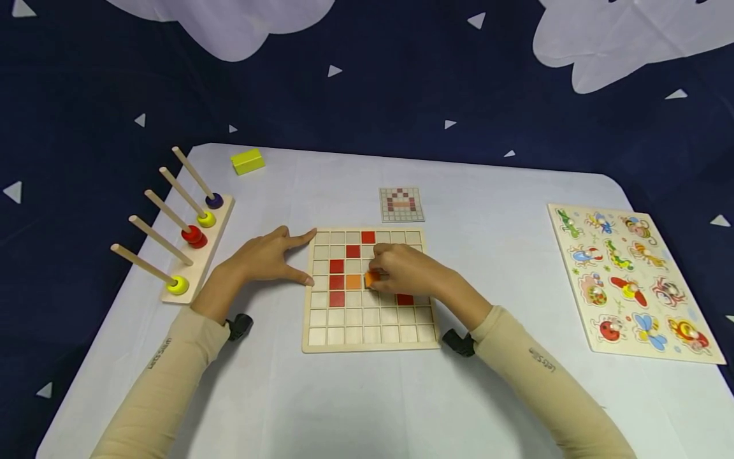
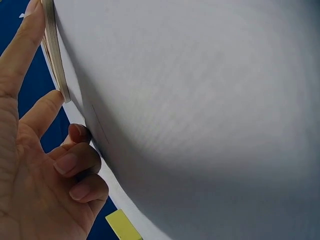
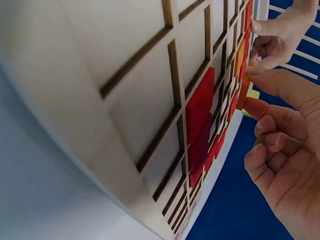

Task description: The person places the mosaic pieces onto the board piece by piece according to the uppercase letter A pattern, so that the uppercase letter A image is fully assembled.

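A wooden grid board (image 1: 373, 349) lies on the table with several red square tiles (image 1: 336, 298) and one orange tile (image 1: 353, 282) in its cells. My right hand (image 1: 410, 271) pinches another orange square tile (image 3: 243, 92) between thumb and index finger, just right of the placed orange one. Part of the board's right side is hidden under that hand. At the board's left edge, my left hand (image 1: 266, 258) touches the rim with thumb and index finger spread apart. Its other fingers are curled loosely in the left wrist view and hold nothing.
A small pattern card (image 1: 401, 204) lies behind the board. To the left stands a peg stacker (image 1: 202, 261) with coloured rings, and a yellow block (image 1: 248, 161) sits near the back edge. An insect puzzle board (image 1: 579, 280) lies at the right.
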Motion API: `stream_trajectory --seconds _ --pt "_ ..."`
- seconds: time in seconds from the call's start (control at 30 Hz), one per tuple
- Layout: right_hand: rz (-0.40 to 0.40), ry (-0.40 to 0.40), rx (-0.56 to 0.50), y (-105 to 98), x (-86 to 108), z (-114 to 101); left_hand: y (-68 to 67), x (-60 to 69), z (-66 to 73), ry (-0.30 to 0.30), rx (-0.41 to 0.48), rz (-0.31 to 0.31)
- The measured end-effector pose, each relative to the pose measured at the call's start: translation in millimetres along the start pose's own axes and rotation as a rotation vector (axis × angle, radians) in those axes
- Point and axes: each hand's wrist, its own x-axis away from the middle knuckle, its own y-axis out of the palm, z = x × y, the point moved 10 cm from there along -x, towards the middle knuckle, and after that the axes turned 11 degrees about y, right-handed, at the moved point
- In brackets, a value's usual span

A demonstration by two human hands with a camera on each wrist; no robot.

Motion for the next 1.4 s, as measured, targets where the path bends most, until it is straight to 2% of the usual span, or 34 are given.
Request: stream_trajectory --seconds 0.27,0.53,0.97,1.2,1.4 --pt "-0.010 0.011 0.053 7 -3.4 0 0.2 0.1 -1.4 0.002 0.006 0.006" --pt "0.016 0.019 0.116 9 -4.3 -3 -0.2 -0.1 -0.6 0.007 0.008 0.009" --pt "-0.012 0.056 0.069 11 -5.9 -3 0.4 0.0 -0.8 0.004 0.013 0.003" --pt "0.000 0.079 -0.047 -2 9.1 13 -0.7 0.3 -0.2 -0.003 0.002 -0.002" --pt "0.002 0.120 -0.062 -8 33.4 36 -1.5 0.6 0.9 0.005 0.004 -0.003"
